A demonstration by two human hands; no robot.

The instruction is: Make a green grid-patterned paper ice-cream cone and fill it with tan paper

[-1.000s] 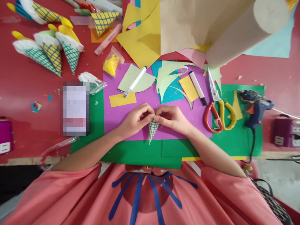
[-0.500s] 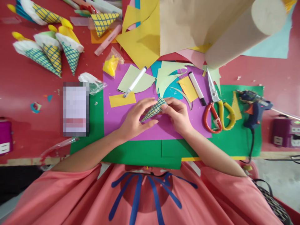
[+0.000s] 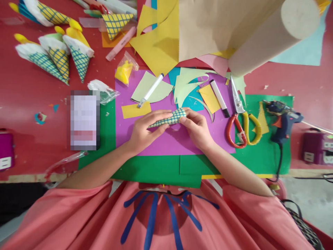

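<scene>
A pale green paper cone [image 3: 170, 119] with a dark blue-green grid lies nearly level between my two hands. My left hand [image 3: 145, 129] has its fingers along the cone's narrow left end, thumb below and fingers above. The wide right end sits between the thumb and fingers of my right hand [image 3: 197, 127]. Below the hands is a purple sheet [image 3: 161, 144]. Just beyond them are a white marker [image 3: 151, 90], a yellow paper strip [image 3: 136, 110] and light green paper scraps [image 3: 186, 85].
Scissors [image 3: 239, 114] with red and yellow handles lie right of my hands, with a glue gun [image 3: 282, 118] farther right. A phone-like blurred item [image 3: 83, 121] is at left. Finished-looking cones [image 3: 80, 60] lie upper left. A large paper roll [image 3: 260, 45] occupies the upper right.
The cone has turned from slanted to nearly level, its narrow end now farther left and higher. My left hand has shifted left and closed around it; my right hand keeps hold.
</scene>
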